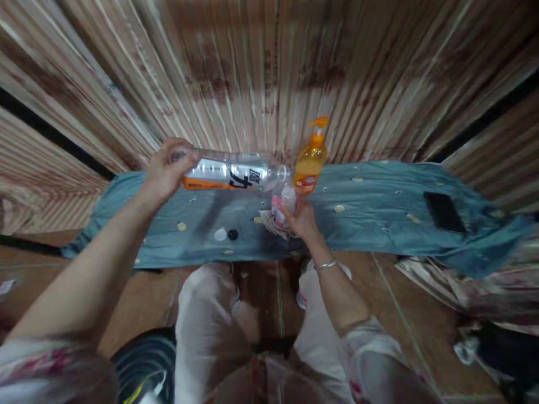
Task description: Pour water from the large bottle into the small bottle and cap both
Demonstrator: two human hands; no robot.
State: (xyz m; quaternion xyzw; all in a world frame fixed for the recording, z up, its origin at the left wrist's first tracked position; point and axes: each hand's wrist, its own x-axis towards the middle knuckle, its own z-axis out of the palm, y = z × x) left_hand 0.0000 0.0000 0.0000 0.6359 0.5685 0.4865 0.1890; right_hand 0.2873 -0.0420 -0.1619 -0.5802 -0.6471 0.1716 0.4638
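My left hand (170, 171) is wrapped round the base of a large clear plastic bottle (227, 170) with a silver and orange label. The bottle lies nearly level in the air, its neck pointing right. Under its mouth stands a small clear bottle with a pink label (278, 209), held by my right hand (301, 216). The small bottle rests on a crumpled cloth (273, 224). Whether liquid passes between the two bottles I cannot make out. Just behind my right hand is an orange pump bottle (309, 168). A white cap (220, 234) and a black cap (233, 234) lie on the bench.
A blue-green patterned cloth (370, 213) covers the long, low bench. A black phone (445, 212) lies at its right end. Striped curtains (252, 73) hang close behind. A dark round tub (143, 359) sits on the tiled floor by my left leg.
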